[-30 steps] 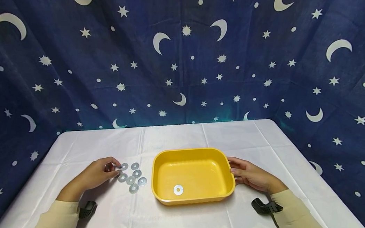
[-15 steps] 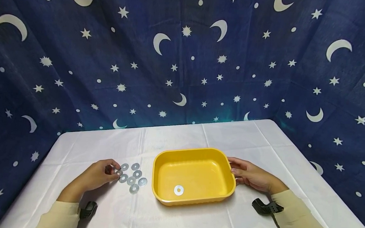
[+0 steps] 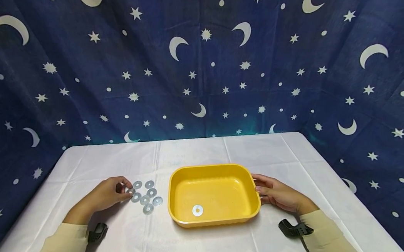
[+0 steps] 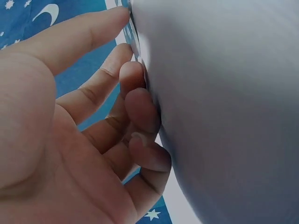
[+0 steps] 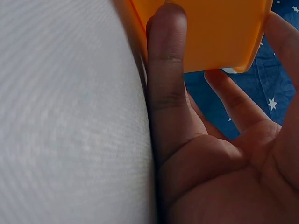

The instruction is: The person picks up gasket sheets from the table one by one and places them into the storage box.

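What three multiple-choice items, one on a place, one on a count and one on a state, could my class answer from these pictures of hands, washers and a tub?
1. Where does the loose group of washers lie?
A. on the table left of the yellow tub
B. inside the tub
C. behind the tub by the curtain

2. How many washers lie inside the yellow tub?
A. none
B. one
C. four

3. What is the right hand doing?
A. lifting a washer
B. resting flat in the tub
C. touching the tub's right side

Answers:
1 A: the group sits on the white table between the left hand and the tub.
2 B: a single washer lies on the tub floor.
3 C: its fingers lie against the orange-yellow wall in the wrist view.
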`<state>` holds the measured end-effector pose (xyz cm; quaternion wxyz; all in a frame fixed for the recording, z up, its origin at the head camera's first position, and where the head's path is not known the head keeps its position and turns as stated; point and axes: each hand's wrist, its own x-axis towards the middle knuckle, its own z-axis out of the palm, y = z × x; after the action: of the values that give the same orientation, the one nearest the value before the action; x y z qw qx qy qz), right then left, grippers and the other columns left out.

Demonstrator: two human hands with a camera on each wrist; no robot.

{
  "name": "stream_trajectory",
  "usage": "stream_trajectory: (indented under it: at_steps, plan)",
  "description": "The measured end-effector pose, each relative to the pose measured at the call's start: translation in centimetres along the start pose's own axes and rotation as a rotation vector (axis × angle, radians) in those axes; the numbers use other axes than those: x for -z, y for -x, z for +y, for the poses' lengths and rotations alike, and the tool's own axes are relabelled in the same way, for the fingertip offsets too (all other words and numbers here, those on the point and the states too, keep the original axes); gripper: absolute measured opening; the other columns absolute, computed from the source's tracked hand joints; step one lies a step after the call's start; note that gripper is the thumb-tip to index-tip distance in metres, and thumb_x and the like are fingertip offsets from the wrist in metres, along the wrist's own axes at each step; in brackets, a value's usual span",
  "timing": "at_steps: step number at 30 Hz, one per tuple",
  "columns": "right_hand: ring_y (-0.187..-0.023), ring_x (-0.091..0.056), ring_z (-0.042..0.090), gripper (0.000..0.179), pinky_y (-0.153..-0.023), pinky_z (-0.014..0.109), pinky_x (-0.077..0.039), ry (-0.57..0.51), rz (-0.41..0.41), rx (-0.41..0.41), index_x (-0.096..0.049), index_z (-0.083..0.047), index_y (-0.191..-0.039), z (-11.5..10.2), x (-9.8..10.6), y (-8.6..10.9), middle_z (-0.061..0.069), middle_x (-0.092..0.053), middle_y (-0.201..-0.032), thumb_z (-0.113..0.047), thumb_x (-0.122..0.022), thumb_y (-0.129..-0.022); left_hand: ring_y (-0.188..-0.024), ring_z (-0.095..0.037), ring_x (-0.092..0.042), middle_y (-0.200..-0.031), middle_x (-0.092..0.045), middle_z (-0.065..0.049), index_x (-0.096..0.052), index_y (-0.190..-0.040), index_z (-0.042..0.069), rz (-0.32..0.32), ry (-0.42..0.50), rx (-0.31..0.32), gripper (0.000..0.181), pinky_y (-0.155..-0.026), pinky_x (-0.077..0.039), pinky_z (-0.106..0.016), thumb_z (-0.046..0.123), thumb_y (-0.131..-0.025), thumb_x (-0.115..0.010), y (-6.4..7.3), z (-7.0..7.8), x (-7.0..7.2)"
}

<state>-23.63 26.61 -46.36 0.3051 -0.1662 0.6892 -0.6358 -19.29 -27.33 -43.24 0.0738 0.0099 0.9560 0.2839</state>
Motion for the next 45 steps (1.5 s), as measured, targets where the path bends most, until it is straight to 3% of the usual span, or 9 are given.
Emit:
stream_trajectory:
  at_steps: [22, 33, 45]
  plan:
    - [-0.119, -0.065, 0.018, 0.066, -0.096, 0.038, -0.055, 0.025, 0.008, 0.001, -0.02, -0.003, -0.158, 0.3, 0.4, 0.3, 0.021, -0.036, -0.158, -0.022, -0.053, -0.105, -0.072, -0.016, -0.047, -0.08, -0.052, -0.002, -0.063, -0.102, 0.007, -0.025, 0.018, -0.024, 0.031, -0.064, -0.036, -0.03, 0.024, -0.083, -0.081, -0.1, -0.1, -0.5]
    - [-0.119, -0.065, 0.018, 0.067, -0.096, 0.037, -0.055, 0.02, 0.004, -0.001, -0.019, -0.002, -0.158, 0.1, 0.2, 0.2, 0.022, -0.034, -0.159, -0.022, -0.054, -0.104, -0.071, -0.015, -0.048, -0.079, -0.052, -0.001, -0.059, -0.1, 0.006, -0.01, 0.063, -0.06, 0.032, -0.062, -0.037, -0.025, 0.014, -0.08, -0.083, 0.1, 0.1, -0.2]
    - [-0.119, -0.064, 0.017, 0.067, -0.096, 0.037, -0.055, 0.012, 0.005, -0.001, -0.02, -0.002, -0.157, 0.1, 0.0, 0.1, 0.023, -0.032, -0.159, -0.023, -0.055, -0.104, -0.071, -0.015, -0.054, -0.083, -0.058, -0.004, -0.062, -0.106, 0.006, -0.04, 0.09, -0.074, 0.018, -0.059, -0.045, -0.025, 0.004, -0.089, -0.069, 0.4, 0.2, 0.4]
